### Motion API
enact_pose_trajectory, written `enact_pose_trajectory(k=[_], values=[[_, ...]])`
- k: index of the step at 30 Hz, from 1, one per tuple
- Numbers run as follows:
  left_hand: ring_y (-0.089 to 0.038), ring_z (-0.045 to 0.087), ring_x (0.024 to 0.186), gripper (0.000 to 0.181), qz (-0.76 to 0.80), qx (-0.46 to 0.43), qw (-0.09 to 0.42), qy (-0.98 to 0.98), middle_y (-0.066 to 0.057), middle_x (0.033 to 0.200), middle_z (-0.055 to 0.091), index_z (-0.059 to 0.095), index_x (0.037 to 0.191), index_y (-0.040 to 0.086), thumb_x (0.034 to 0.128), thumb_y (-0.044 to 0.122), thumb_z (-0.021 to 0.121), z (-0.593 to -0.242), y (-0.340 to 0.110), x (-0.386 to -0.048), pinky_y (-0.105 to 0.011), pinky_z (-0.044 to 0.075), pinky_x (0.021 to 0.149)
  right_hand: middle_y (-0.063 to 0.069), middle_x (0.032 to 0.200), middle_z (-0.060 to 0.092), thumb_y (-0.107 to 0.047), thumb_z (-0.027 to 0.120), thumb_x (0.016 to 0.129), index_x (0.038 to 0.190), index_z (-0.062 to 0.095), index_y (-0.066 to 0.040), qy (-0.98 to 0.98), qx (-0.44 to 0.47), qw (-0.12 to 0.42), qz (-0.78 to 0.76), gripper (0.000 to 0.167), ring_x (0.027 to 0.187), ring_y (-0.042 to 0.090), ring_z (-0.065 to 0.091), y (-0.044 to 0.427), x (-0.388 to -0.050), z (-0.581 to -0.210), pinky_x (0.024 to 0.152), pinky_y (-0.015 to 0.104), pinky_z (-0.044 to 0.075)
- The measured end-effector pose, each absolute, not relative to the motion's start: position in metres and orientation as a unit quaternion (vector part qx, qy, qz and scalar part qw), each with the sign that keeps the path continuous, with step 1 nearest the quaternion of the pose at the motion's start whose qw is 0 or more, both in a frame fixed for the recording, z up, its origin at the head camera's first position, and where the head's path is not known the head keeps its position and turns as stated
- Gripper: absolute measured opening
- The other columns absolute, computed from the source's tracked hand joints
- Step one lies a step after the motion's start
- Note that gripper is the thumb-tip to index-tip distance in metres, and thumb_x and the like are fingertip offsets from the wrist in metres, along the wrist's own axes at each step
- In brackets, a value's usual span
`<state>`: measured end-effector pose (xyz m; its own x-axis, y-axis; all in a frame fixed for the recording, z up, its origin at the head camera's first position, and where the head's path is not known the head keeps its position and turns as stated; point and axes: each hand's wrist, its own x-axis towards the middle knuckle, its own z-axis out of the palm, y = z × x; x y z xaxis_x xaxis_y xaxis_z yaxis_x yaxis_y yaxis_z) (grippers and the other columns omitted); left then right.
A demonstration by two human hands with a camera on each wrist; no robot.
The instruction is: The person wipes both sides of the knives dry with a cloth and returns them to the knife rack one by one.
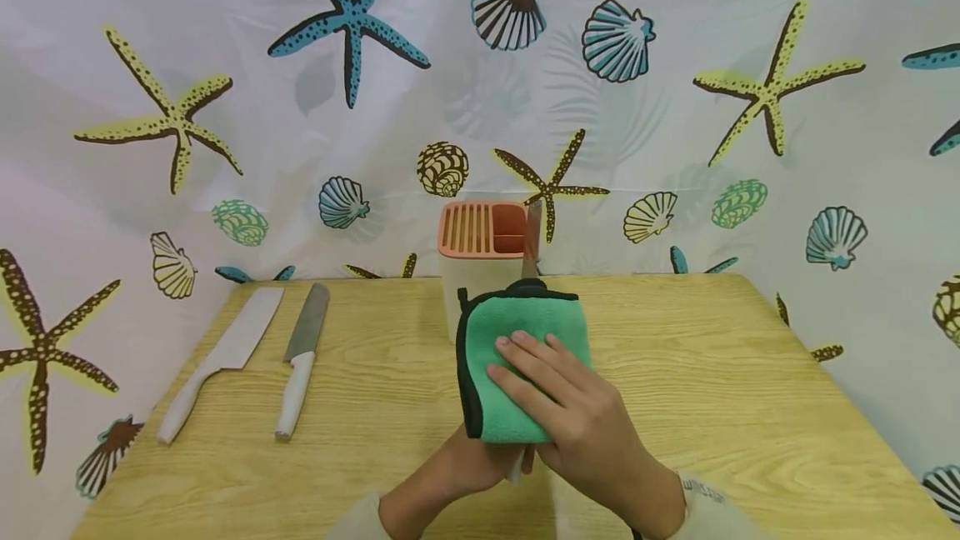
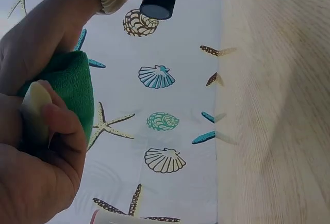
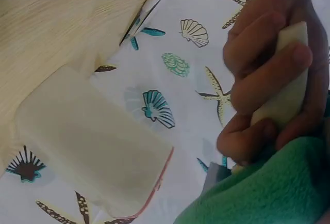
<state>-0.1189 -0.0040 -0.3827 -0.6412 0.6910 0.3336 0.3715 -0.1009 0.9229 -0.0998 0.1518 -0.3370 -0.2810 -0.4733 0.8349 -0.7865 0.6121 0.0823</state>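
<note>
My left hand (image 1: pixel 480 461) grips the pale handle (image 3: pixel 294 34) of a knife, whose fingers curl round it in both wrist views. Above the green cloth (image 1: pixel 525 323) rises the knife's blade (image 1: pixel 532 244), pointing up and away from me. The cloth has black edging and covers the lower part of the blade. My right hand (image 1: pixel 577 415) holds the cloth against the knife, its fingers laid over the front. Its thumb is hidden in the head view. Most of the left hand lies behind the cloth there.
A white knife holder (image 1: pixel 453 290) with a slotted orange top stands at the table's back, behind the cloth. On the left of the wooden table (image 1: pixel 712 373) lie a cleaver (image 1: pixel 243 327) and a narrower knife (image 1: pixel 306 340), both white-handled. A patterned curtain (image 1: pixel 420 107) encloses the table.
</note>
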Motion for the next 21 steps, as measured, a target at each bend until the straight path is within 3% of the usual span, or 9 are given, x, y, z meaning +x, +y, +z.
enact_pose_trajectory(k=[4, 8, 13, 21], values=[[-0.001, 0.046, 0.043, 0.02, 0.62, 0.412, 0.093, 0.661, -0.024, 0.057, 0.046, 0.047, 0.086, -0.006, 0.1037, -0.001, 0.039, -0.381, -0.001, -0.118, -0.021, 0.046, 0.041, 0.01, 0.129, 0.069, 0.001, 0.051, 0.096, 0.126, 0.069, -0.011, -0.792, 0.388, 0.432, 0.189, 0.037, 0.123, 0.026, 0.065, 0.156, -0.108, -0.337, 0.115, 0.035, 0.043], [0.008, 0.044, 0.043, 0.007, 0.62, 0.414, 0.078, 0.662, -0.019, 0.059, 0.046, 0.045, 0.099, -0.004, 0.0998, -0.002, 0.038, -0.379, 0.003, -0.118, -0.022, 0.045, 0.037, 0.011, 0.129, 0.069, 0.005, 0.06, 0.091, 0.125, 0.069, -0.009, -0.792, 0.383, 0.43, 0.204, 0.038, 0.128, 0.025, 0.062, 0.162, -0.12, -0.332, 0.118, 0.032, 0.039], [0.003, 0.047, 0.044, 0.025, 0.633, 0.375, 0.129, 0.665, -0.01, 0.081, 0.047, 0.031, 0.124, -0.005, 0.1025, 0.007, 0.037, -0.379, 0.003, -0.116, -0.023, 0.047, 0.039, 0.013, 0.128, 0.069, 0.013, 0.065, 0.08, 0.124, 0.069, -0.006, -0.792, 0.377, 0.426, 0.22, 0.049, 0.131, 0.025, 0.059, 0.17, -0.138, -0.322, 0.12, 0.028, 0.036], [0.001, 0.048, 0.048, 0.03, 0.641, 0.329, 0.178, 0.67, -0.007, 0.096, 0.046, 0.031, 0.126, -0.006, 0.1039, 0.011, 0.041, -0.384, 0.0, -0.111, -0.021, 0.049, 0.042, 0.014, 0.129, 0.068, 0.009, 0.065, 0.085, 0.125, 0.068, -0.006, -0.791, 0.378, 0.422, 0.231, 0.043, 0.133, 0.026, 0.057, 0.183, -0.165, -0.316, 0.119, 0.025, 0.036]])
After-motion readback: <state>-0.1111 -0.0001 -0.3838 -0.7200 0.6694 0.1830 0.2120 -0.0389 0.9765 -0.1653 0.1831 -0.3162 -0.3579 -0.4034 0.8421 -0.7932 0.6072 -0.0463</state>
